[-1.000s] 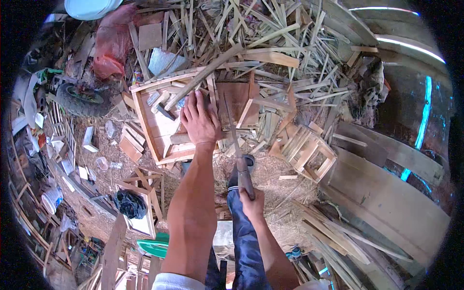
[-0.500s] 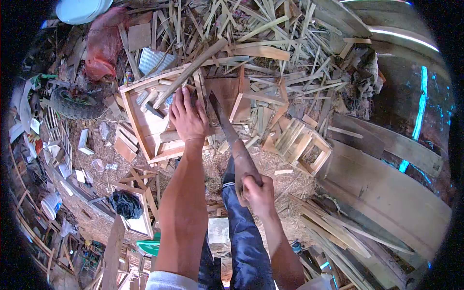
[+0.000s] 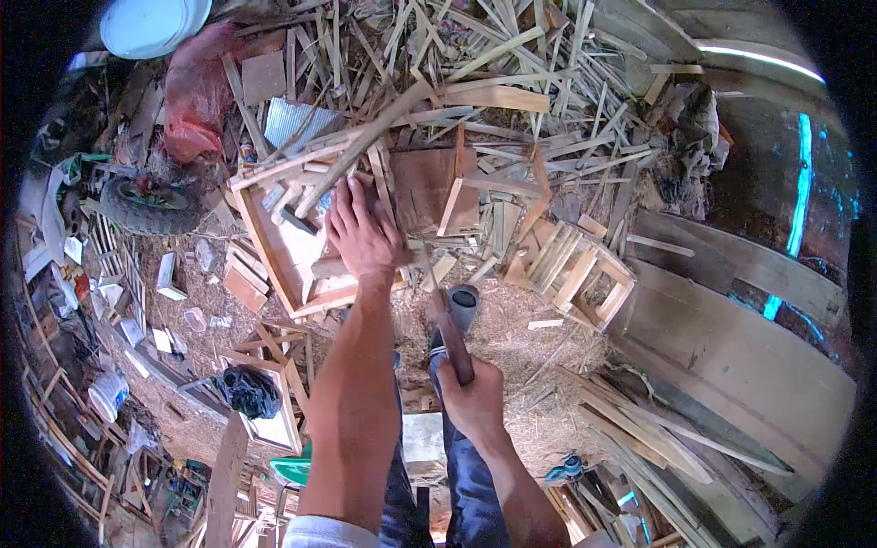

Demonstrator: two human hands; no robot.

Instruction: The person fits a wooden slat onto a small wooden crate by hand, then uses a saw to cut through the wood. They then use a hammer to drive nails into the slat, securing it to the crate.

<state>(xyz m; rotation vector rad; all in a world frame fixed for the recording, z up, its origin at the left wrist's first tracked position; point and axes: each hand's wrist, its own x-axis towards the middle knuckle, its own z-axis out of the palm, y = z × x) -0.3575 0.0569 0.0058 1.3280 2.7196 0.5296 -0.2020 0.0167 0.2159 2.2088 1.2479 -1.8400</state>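
My left hand (image 3: 367, 239) lies palm down with fingers stretched out, pressing on a short wooden piece (image 3: 333, 267) across a shallow wooden tray (image 3: 265, 247). The piece's right end sticks out past the tray's edge. Wrapped round the wooden handle of a handsaw (image 3: 448, 324) is my right hand (image 3: 472, 399), low and to the right. The saw's narrow blade points away from me, beside the projecting end of the wood; whether it touches is blurred. A long stick (image 3: 375, 128) slants over the tray above my left fingers, and loose wooden bits lie inside.
Beyond the tray spreads a heap of wood strips (image 3: 512, 55). A slatted wooden frame (image 3: 585, 279) sits to the right, near long boards (image 3: 731, 333). On the left are a wheel (image 3: 146, 205) and a black plastic bag (image 3: 248, 391). My foot (image 3: 463, 300) stands below the saw.
My right hand has drawn the handsaw back toward my body, and its blade now shows more edge-on. My left hand stays on the wood. The view has shifted slightly.
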